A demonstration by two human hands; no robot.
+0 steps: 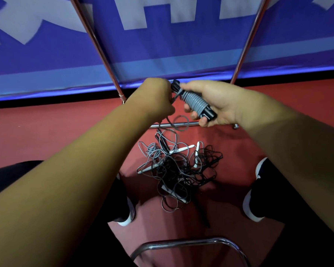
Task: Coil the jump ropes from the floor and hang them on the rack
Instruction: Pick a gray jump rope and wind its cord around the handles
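While right fingers (193, 115) grip the cord-wrapped handles (194, 102), left fingers (166, 93) pinch the loose grey cord (181, 130).

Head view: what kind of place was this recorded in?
Probably a gym or sports hall: red floor, blue banner with white lettering, and tangled jump ropes by a metal rack.

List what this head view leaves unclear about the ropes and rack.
Head view: top of the rack and any hooks, cut off by the upper edge.
Head view: number of ropes in the floor pile, too tangled.
Head view: left hand fingertips on the grey rope, hidden by its own back.
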